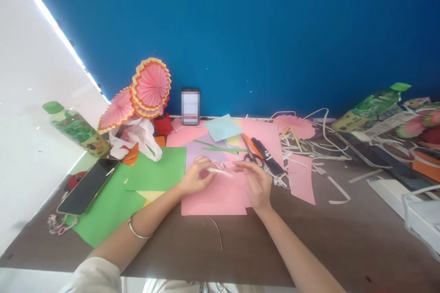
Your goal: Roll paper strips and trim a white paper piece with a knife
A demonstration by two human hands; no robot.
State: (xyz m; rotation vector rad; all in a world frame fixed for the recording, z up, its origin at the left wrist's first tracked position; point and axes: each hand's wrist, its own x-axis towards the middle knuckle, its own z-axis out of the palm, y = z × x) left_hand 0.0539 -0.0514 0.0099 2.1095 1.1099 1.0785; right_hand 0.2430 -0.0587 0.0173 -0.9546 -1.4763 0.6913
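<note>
Over the pink paper (213, 199), my left hand (198, 177) is closed, its fingertips pinching a thin whitish strip (222, 172) that points to the right. Just behind the strip shows a small pale piece with reddish markings (217, 164), whose kind I cannot make out. My right hand (256, 184) is beside the strip's blurred far end, fingers stretched out and apart, with no object visible in it. Thin green strips (223, 149) lie behind both hands. Black-handled scissors (253, 160) rest right behind my right hand.
Green paper (154, 169) and a dark phone (88, 186) lie at left, near a tilted bottle (77, 128). Folded paper fans (151, 87) stand behind. Another phone (190, 107) leans on the blue wall. White strip scraps (330, 146) and a power strip (405, 210) are at right.
</note>
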